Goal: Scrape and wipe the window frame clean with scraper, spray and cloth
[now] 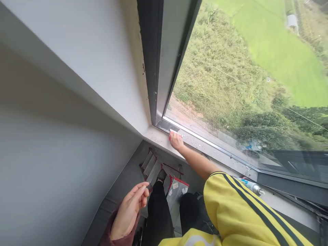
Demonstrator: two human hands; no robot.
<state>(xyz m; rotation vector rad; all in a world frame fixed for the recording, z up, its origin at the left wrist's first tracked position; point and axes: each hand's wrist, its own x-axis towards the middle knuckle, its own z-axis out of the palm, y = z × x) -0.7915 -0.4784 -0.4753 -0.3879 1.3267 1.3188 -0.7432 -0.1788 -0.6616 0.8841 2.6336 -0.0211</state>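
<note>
View from the head camera, looking down from a ladder [153, 167] at the lower left corner of a window frame [164, 61]. The right hand [175, 140], arm fully extended in a yellow sleeve [241, 212], presses a small white strip [175, 131] onto the bottom rail [205, 143] of the frame, just beside the corner where rail meets upright; the fingers close over the near end of the strip, red showing at their edge, though what it is cannot be told. The strip lies with its long axis along the rail, running away from the corner toward the right. The left hand [130, 212] hangs well apart, low and to the left above the ladder steps, its fingertips pinched together; whether they grasp 1 small dark item cannot be told. The right hand is therefore the nearer, touching the strip; the left lies below and behind it. A sealant tube [252, 187] rests on the sill [159, 136] to the right, behind the sleeve. Debris specks dot the rail
</note>
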